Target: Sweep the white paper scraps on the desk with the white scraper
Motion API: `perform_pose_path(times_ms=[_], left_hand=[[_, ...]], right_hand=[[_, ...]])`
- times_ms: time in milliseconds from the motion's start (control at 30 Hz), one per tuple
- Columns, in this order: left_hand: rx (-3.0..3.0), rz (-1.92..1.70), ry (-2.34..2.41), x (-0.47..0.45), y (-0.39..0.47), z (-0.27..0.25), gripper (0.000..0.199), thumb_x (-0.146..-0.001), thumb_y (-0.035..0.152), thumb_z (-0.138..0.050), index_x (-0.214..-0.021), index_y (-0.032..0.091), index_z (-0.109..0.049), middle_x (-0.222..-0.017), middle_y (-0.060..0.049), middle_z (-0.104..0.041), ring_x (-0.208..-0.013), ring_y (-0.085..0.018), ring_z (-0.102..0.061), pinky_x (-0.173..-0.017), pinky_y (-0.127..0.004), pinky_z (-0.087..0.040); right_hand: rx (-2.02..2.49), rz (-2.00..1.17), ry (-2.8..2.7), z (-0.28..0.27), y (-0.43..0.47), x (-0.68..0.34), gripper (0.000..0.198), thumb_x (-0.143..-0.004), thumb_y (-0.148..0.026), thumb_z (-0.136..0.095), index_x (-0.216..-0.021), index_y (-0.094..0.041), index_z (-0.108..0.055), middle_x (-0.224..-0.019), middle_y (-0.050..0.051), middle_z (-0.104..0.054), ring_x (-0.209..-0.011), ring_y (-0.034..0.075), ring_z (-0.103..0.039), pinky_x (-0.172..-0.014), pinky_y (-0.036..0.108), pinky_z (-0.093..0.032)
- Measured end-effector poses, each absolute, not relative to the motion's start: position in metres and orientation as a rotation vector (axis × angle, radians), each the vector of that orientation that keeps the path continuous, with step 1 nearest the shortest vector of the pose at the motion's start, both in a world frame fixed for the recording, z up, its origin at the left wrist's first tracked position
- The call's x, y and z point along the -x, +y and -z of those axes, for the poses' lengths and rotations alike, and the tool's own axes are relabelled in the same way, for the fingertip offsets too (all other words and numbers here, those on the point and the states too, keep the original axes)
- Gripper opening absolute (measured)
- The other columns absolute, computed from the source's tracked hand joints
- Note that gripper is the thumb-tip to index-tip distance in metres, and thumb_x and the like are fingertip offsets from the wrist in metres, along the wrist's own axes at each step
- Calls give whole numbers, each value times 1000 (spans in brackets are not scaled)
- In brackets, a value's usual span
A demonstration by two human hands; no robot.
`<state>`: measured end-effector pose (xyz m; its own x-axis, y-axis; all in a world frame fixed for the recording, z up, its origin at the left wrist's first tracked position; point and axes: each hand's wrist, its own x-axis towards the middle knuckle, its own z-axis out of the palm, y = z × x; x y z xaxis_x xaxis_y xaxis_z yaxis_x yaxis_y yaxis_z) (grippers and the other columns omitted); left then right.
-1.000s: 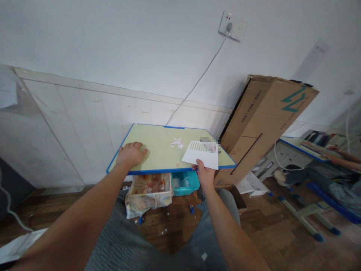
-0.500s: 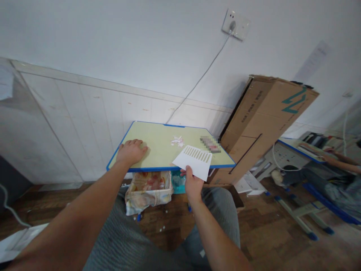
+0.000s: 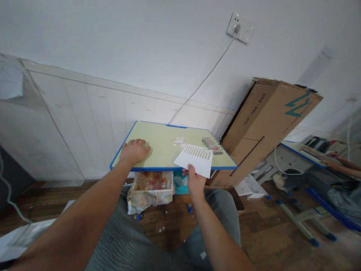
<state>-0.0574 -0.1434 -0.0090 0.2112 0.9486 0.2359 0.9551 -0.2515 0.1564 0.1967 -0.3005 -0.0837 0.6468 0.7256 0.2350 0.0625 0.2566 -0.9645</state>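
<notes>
My right hand (image 3: 196, 182) pinches the near edge of a white card (image 3: 194, 160) with a row of slots cut along its far side. The card is tilted over the front right part of a pale yellow desktop (image 3: 160, 150) with a blue rim. Flat on the desktop's left side rests my left hand (image 3: 134, 151), fingers spread and holding nothing. Beyond the card lies a small heap of white paper scraps (image 3: 179, 141). A blurred-out flat item (image 3: 213, 146) lies at the desktop's right edge.
Under the desk sit a cloth-lined basket (image 3: 152, 194) and a teal bin (image 3: 181, 182). A tall cardboard box (image 3: 267, 124) leans on the wall at the right. A cord runs up to a wall socket (image 3: 239, 28). Another person's arm (image 3: 342, 167) shows at the far right desk.
The view has shifted slightly, moving the scene a little right. The card is lowered a bit toward the desktop. My left hand stays flat on the desk.
</notes>
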Motion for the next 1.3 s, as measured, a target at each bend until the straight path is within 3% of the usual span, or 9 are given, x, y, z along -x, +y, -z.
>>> perform_pose_path(times_ms=[500, 1000, 1300], left_hand=[[2431, 414, -1910, 56, -150, 4, 76, -116, 49, -35, -170, 11, -72, -183, -26, -67, -169, -45, -60, -137, -64, -49], [2444, 408, -1896, 58, -146, 8, 75, -117, 51, -36, -172, 15, -72, -183, -25, -67, -170, -46, -60, -138, -68, -49], [2371, 251, -2012, 56, -91, -9, 70, -112, 55, -47, -158, 15, -81, -168, -29, -76, -159, -51, -70, -133, -70, -56]], right_hand=[[1197, -641, -847, 73, -291, -197, 25, -86, -53, -86, -84, -30, -76, -66, 5, -83, -51, 27, -73, -51, 39, -63], [1187, -680, -795, 61, -292, -217, 24, -84, -51, -85, -79, -32, -72, -68, 8, -83, -53, 29, -73, -53, 43, -66], [1145, -648, -764, 24, -251, -260, 29, -77, -55, -77, -80, -26, -73, -62, 8, -80, -49, 25, -70, -51, 36, -56]])
